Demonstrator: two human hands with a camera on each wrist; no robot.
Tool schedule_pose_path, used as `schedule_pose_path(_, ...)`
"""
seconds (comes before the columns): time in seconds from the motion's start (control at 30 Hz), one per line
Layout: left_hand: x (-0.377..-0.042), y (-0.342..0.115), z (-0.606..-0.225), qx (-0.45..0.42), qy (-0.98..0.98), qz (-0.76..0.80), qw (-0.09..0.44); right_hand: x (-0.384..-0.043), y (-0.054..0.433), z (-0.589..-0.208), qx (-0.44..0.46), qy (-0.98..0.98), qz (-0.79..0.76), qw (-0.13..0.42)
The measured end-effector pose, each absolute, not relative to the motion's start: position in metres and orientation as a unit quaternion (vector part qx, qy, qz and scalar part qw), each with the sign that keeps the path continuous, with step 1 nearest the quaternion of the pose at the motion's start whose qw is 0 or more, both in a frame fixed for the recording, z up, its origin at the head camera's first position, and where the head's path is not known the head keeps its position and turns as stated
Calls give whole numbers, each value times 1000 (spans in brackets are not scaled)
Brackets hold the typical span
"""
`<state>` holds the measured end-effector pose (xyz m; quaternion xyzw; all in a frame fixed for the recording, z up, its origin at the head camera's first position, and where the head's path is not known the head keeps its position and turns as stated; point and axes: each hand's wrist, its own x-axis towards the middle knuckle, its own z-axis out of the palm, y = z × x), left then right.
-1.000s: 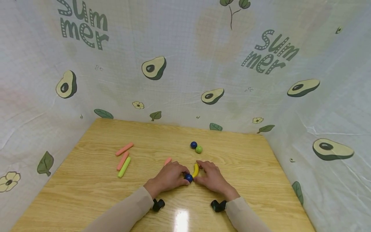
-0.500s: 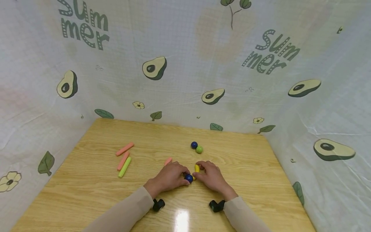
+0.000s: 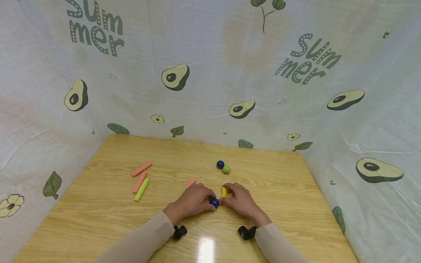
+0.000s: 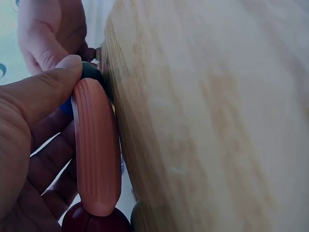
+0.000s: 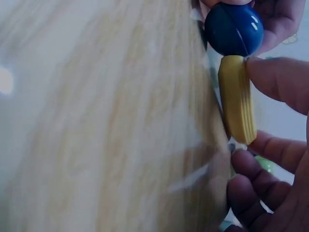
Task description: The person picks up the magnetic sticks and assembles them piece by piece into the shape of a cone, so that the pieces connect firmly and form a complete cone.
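Note:
In the head view, my left hand (image 3: 194, 200) pinches a dark blue ball (image 3: 215, 203) between thumb and fingers. My right hand (image 3: 242, 201) holds a short, curved yellow toy stick (image 3: 224, 192) by thumb and fingertips. One end of that yellow stick (image 5: 235, 99) meets the blue ball (image 5: 233, 30) in the right wrist view. A ribbed coral stick (image 4: 98, 150) fills the middle of the left wrist view, between a dark ball (image 4: 91, 72) under the left thumb and a dark red ball (image 4: 94, 220). Its tip shows beyond the left hand from above; the rest is hidden.
Farther back on the wooden table (image 3: 269, 175) lie another blue ball (image 3: 220, 164) and a green ball (image 3: 226, 169), touching. To the left are two coral sticks (image 3: 141, 169) and a yellow-green stick (image 3: 141, 190). Printed cloth (image 3: 204, 109) encloses the table's back and sides.
My right thumb has moved up along the yellow stick, covering more of its near part. The left hand and the blue ball stay nearly in place.

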<state>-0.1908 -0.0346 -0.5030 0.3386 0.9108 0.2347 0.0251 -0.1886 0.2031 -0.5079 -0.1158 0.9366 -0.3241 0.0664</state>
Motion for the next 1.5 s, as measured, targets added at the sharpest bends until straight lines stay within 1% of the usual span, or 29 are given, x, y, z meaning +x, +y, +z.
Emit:
schedule_pose_path(0.23, -190, -35, -505, 341, 911, 229, 27, -186, 202, -508, -118, 939, -316, 63)
schedule_pose_path(0.37, -191, -35, -505, 339, 912, 228, 29, -183, 209, -506, -117, 930, -339, 83)
schedule_pose_path(0.43, -191, -35, -504, 337, 913, 228, 31, -182, 213, -505, -132, 923, -348, 100)
schedule_pose_path(0.5, -190, -36, -503, 333, 914, 228, 32, -181, 215, -506, -155, 921, -341, 104)
schedule_pose_path(0.57, -190, -36, -502, 332, 915, 225, 31, -179, 216, -507, -175, 922, -331, 98)
schedule_pose_path(0.63, -190, -36, -502, 333, 915, 225, 31, -178, 214, -510, -189, 927, -314, 80)
schedule_pose_path(0.83, -190, -38, -500, 338, 914, 222, 24, -176, 211, -512, -196, 936, -287, 47)
schedule_pose_path(1.13, -191, -36, -501, 343, 914, 217, 23, -180, 211, -511, -177, 938, -295, 39)
schedule_pose_path(1.5, -190, -35, -502, 337, 915, 219, 35, -180, 210, -510, -172, 936, -303, 45)
